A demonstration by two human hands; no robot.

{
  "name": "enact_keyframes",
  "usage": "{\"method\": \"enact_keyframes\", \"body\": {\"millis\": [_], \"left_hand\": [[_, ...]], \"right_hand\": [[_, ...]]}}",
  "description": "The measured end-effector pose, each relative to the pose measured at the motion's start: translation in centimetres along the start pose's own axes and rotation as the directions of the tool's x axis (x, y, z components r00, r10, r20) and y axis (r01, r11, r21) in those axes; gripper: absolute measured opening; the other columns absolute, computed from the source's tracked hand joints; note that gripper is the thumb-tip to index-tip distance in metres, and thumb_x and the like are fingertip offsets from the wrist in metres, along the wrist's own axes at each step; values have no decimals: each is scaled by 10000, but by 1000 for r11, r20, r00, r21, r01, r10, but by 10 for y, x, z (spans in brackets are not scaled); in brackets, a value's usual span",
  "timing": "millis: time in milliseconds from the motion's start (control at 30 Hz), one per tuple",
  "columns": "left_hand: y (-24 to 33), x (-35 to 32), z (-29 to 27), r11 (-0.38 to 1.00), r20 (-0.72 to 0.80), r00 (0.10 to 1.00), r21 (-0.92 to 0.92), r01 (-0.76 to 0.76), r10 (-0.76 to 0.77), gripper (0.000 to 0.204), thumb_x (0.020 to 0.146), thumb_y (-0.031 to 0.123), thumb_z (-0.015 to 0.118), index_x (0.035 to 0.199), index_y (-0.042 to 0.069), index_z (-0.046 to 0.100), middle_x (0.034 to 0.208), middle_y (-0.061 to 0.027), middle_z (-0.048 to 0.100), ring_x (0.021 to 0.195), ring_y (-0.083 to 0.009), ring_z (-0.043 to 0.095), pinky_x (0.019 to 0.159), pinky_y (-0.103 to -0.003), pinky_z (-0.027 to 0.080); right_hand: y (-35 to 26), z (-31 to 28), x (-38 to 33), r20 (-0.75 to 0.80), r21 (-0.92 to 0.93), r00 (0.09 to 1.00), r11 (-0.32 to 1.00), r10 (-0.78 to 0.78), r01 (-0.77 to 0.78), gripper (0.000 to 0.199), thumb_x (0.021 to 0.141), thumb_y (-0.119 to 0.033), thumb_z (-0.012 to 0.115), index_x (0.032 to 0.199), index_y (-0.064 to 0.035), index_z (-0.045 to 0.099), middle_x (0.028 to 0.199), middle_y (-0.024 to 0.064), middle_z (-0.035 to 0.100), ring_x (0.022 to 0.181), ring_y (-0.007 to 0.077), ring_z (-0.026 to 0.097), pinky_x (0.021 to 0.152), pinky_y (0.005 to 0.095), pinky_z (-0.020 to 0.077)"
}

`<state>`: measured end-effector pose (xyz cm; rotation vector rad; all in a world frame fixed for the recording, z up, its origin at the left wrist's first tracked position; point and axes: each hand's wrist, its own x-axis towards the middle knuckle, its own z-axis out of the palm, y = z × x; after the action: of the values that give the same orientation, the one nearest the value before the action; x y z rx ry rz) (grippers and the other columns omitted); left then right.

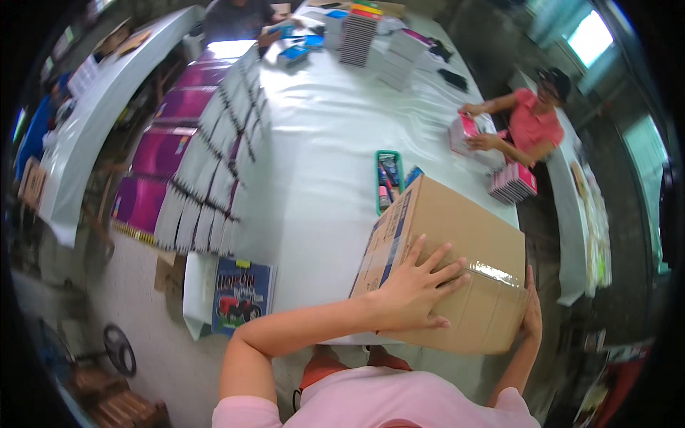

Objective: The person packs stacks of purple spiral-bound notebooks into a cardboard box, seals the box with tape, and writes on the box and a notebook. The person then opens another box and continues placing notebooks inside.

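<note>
A brown cardboard box (464,221) sits at the near right of the table, with clear tape across its near flap and blue print on its left side. My left hand (421,289) lies flat on the box, its fingers spread over the taped side. Against the right side of the box rests my right hand (531,307), fingers stretched upward along the cardboard; part of its palm is hidden behind the edge. Just beyond the box is a green tray (379,207) holding a pink-capped item and pens.
Tall stacks of purple spiral notebooks (168,151) line the table's left side. A dark blue notebook (242,296) lies at the near left corner. At right a person in a pink shirt (535,121) handles pink-covered books (514,183). More stacks (359,36) and another person (239,20) are at the far end.
</note>
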<state>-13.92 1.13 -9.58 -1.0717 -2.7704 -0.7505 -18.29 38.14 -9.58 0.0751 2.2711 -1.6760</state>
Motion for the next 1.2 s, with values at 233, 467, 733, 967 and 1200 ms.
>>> {"method": "enact_keyframes", "body": {"millis": [233, 467, 733, 967, 1200], "left_hand": [[-5, 0, 0, 997, -32, 998, -57, 53, -55, 751, 848, 530, 483, 1440, 131, 251, 1488, -150, 205, 1364, -333, 208, 1077, -576, 102], [-17, 10, -17, 958, -53, 960, -92, 271, -276, 455, 810, 285, 601, 1256, 206, 563, 1486, -179, 196, 1347, -368, 195, 1047, -510, 168], [-37, 26, 19, 521, -114, 781, -802, 293, -614, 380, 811, 84, 589, 1185, 25, 601, 1486, -209, 197, 1361, -254, 252, 1060, -307, 234], [-26, 39, 19, 404, -85, 720, -870, 284, -688, 605, 836, 62, 503, 1410, 40, 314, 1479, -78, 280, 1361, -170, 232, 1091, -289, 192], [20, 29, 20, 440, -107, 607, -787, 432, -787, 691, 832, 91, 480, 1462, 108, 195, 1521, -61, 174, 1405, -187, 112, 1125, -310, 103]], "right_hand": [[-2, 39, -40, -157, -129, 985, 990, -69, 49, 662, 939, -302, 459, 1460, -49, 139, 1339, 92, 434, 1162, 181, 463, 1018, 310, 334], [-17, 64, -33, -222, 438, 968, 899, 116, -7, 698, 742, -145, 659, 1358, -19, 354, 1233, 125, 521, 1074, 208, 541, 924, 323, 433], [21, 21, 31, -14, 645, 962, 733, -271, 216, 1093, 559, 10, 678, 1478, -130, 103, 1499, 92, 197, 1365, 212, 209, 1095, 318, 194], [26, 14, 42, 59, 549, 945, 801, -322, 239, 1173, 600, -58, 746, 1475, -138, -30, 1521, 108, 81, 1392, 242, 115, 1119, 352, 130], [44, -13, 67, 377, 393, 824, 879, -423, 271, 1139, 760, -204, 709, 1426, -124, -211, 1516, 134, -83, 1403, 253, -46, 1121, 415, 73]]}}
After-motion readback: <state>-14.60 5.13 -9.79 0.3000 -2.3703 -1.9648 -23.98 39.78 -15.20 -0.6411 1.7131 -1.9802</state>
